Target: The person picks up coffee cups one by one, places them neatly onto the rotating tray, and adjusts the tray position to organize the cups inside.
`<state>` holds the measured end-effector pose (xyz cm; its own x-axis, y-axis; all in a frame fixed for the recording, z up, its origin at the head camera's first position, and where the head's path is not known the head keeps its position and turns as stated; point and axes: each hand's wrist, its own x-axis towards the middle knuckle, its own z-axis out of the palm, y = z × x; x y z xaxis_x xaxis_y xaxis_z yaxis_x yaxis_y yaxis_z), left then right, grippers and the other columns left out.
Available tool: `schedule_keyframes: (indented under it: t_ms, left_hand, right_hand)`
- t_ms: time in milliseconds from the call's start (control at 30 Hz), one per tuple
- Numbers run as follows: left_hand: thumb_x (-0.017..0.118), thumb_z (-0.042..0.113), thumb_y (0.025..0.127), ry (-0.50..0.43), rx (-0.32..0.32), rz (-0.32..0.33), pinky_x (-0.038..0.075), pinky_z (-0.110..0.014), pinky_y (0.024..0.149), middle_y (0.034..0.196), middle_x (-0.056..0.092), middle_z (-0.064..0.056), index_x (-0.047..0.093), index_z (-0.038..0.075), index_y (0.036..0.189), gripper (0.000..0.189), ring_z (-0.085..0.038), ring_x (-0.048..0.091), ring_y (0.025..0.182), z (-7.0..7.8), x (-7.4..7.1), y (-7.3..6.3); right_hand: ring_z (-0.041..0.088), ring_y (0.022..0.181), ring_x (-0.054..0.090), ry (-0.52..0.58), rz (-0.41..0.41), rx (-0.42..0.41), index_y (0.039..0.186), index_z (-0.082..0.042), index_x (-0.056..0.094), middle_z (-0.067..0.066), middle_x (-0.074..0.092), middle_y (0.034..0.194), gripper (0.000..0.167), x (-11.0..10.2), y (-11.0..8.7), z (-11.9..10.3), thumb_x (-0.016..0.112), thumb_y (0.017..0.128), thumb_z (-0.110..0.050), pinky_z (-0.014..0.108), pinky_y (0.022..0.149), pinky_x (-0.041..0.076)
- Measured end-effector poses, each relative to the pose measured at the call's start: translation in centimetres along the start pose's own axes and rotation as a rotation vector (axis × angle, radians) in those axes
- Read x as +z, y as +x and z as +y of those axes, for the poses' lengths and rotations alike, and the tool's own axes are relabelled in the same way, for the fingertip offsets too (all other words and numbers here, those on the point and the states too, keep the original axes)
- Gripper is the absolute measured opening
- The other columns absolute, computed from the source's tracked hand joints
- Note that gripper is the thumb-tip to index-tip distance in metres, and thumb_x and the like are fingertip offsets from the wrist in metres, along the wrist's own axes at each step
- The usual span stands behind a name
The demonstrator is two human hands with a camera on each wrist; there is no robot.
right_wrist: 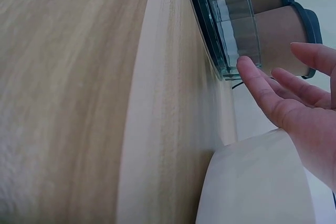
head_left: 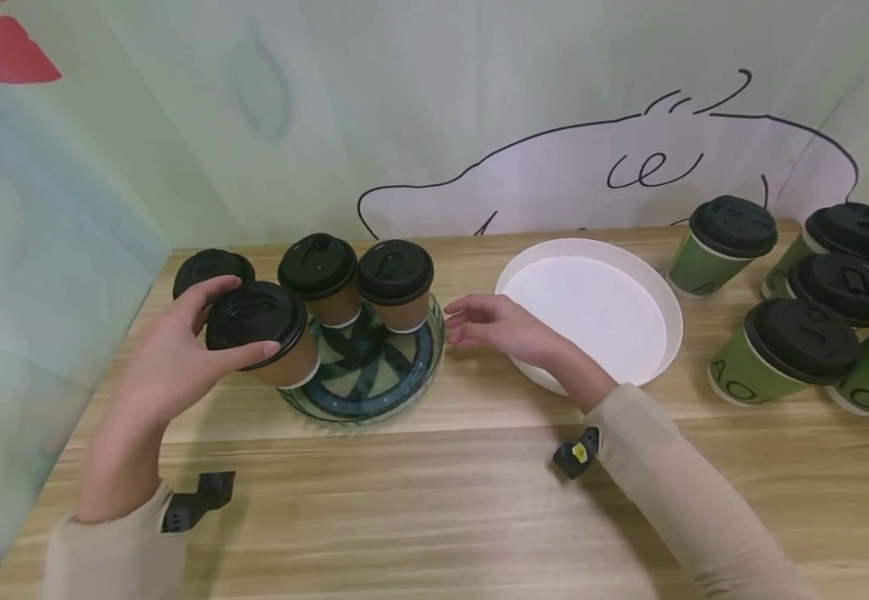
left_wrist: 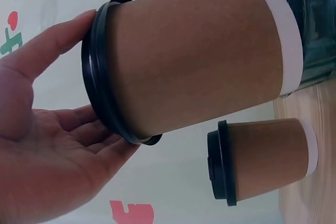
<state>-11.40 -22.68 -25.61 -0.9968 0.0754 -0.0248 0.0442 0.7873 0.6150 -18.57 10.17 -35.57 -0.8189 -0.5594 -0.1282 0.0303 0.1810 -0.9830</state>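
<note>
With thumb and fingers round the black lid, my left hand [head_left: 167,358] holds a brown paper coffee cup [left_wrist: 199,61]. That cup is over the left edge of a round glass dish [head_left: 362,407] with a dark blue pattern. Two more brown cups with black lids, one [head_left: 317,267] and another [head_left: 397,275], stand at the dish's far side. Another lidded brown cup [left_wrist: 270,161] stands on the table to the left, partly hidden by the left hand in the head view. My right hand [head_left: 505,329] has its fingers extended, fingertips right at the dish's right rim.
A round white tray [head_left: 662,333] lies right of the dish, partly under the right forearm. Several green cups with black lids, including one [head_left: 756,367], stand at the table's right side. A printed curtain [head_left: 434,100] hangs behind the wooden table [head_left: 374,508].
</note>
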Motion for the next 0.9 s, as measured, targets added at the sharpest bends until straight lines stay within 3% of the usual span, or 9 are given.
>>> schedule_keyframes:
  t_ms: [267, 900]
  left_hand:
    - [0.073, 0.037, 0.077, -0.023, 0.028, -0.003, 0.025, -0.061, 0.097, 0.145, 0.025, -0.021, 0.024, 0.007, 0.144, 0.088, -0.047, 0.022, 0.129, 0.3, 0.4, 0.2]
    - [0.074, 0.034, 0.076, -0.028, 0.023, -0.025, 0.025, -0.06, 0.098, 0.144, 0.025, -0.023, 0.022, 0.003, 0.144, 0.091, -0.046, 0.022, 0.129, 0.0, 1.6, 0.2]
  right_hand:
    - [0.029, 0.101, 0.057, 0.007, -0.005, -0.009, 0.127, 0.011, 0.042, 0.029, 0.051, 0.12, 0.04, 0.1, -0.2, -0.2, 0.05, 0.088, 0.005, 0.038, 0.087, 0.047]
    - [0.029, 0.1, 0.058, 0.006, 0.001, -0.008, 0.127, 0.012, 0.042, 0.028, 0.052, 0.118, 0.039, 0.1, -0.1, -0.1, 0.049, 0.089, 0.005, 0.037, 0.086, 0.048]
